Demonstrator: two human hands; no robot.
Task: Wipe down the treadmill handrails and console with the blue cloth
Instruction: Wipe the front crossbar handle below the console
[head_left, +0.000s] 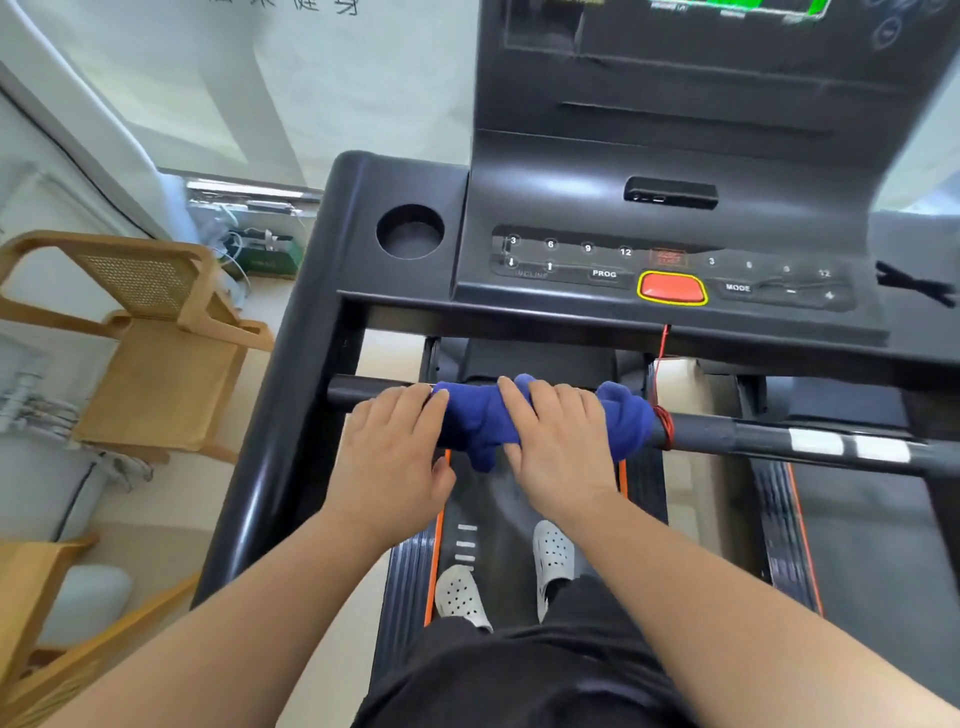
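Wrapping round black crossbar handrail (727, 434), soft blue cloth (483, 421) is bunched below glossy console (670, 260). Bare bar is left free toward right, past red cord (662, 415). Left hand (395, 457) is laid palm-down, fingers together at cloth's left edge; right hand (558, 452) is curled over cloth, fingers together, gripping.

We stand on the dark treadmill belt (488, 499), facing twelve o'clock. The black crossbar handrail (727, 434) runs nine to three before us, the blue cloth (483, 421) wrapped around it. Behind it rises the black plastic console (675, 218), a round cup holder (410, 231) at eleven o'clock. A tan wooden chair (150, 332) sits at nine.
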